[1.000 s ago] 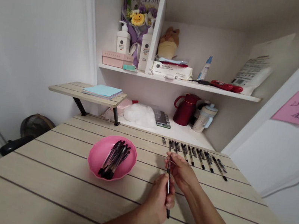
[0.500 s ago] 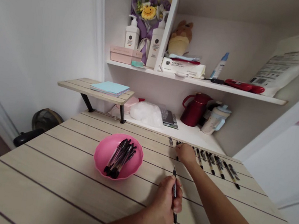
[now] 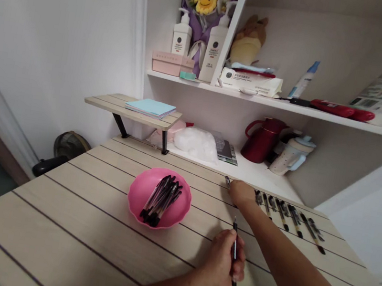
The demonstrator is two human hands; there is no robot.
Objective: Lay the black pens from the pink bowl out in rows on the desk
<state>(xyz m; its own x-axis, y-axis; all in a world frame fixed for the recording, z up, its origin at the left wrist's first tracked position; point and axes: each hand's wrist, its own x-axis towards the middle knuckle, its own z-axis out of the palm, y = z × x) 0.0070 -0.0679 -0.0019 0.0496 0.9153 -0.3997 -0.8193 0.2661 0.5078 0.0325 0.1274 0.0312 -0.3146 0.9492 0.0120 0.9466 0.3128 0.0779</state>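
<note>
My left hand (image 3: pixel 225 262) is wrapped round an uncapped black pen (image 3: pixel 234 246), its tip pointing away from me. Farther up the table, my right hand (image 3: pixel 243 194) has its fingers bent at a small clear pen cap (image 3: pixel 227 182). The fingertips meet the cap's near end and are partly hidden behind the hand. Right of that hand, several black-ended pens and caps (image 3: pixel 283 213) lie in a slanting row. A pink scalloped bowl (image 3: pixel 134 201) to the left holds a bundle of pens (image 3: pixel 162 201).
The slatted wooden table (image 3: pixel 91 224) carries a small raised stand (image 3: pixel 105 100) with blue paper (image 3: pixel 151 107) on it. Behind are a white plastic bag (image 3: pixel 196 144), a red jug (image 3: pixel 263 140) and a pale cup (image 3: pixel 290 154). Above runs a loaded shelf (image 3: pixel 193 83).
My right hand has shifted slightly left, from a pen at the row's end to the loose cap. My left hand keeps its grip on the pen. The view has turned a little left.
</note>
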